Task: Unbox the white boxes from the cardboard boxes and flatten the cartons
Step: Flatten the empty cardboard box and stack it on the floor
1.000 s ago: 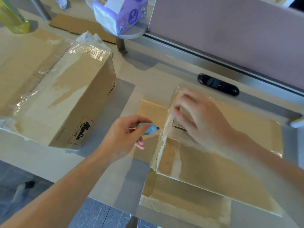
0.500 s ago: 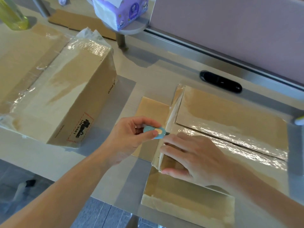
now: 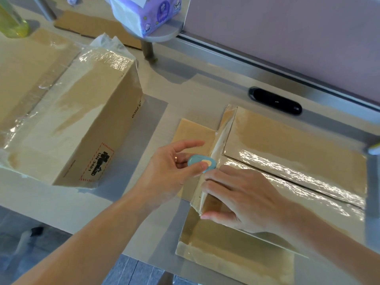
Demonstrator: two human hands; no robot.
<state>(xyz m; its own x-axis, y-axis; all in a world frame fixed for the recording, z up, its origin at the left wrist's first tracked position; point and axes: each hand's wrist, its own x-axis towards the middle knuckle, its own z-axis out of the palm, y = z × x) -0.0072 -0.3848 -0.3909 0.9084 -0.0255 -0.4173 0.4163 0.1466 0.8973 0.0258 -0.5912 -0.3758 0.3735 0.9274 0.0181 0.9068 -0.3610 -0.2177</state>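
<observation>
A flattened, tape-covered cardboard carton [image 3: 292, 161] lies on the desk at the right, its flaps spread out. My right hand [image 3: 236, 198] presses flat on its left end, fingers straight, next to a raised taped edge. My left hand [image 3: 174, 169] pinches a small blue oval cutter [image 3: 202, 166] between thumb and finger, its tip at that taped edge. A second, closed carton [image 3: 82, 128] wrapped in clear tape stands at the left. No white box is in view.
A purple tissue pack [image 3: 148, 11] sits on a round stand at the back. A black cable grommet [image 3: 275, 100] is set in the desk by the partition. A yellow-green bottle [image 3: 12, 23] and flat cardboard [image 3: 92, 27] lie far left. The desk's front edge is near.
My right hand slid from the carton's far flap down to its near left end and now presses there. My left hand brought the cutter right, up to the taped edge.
</observation>
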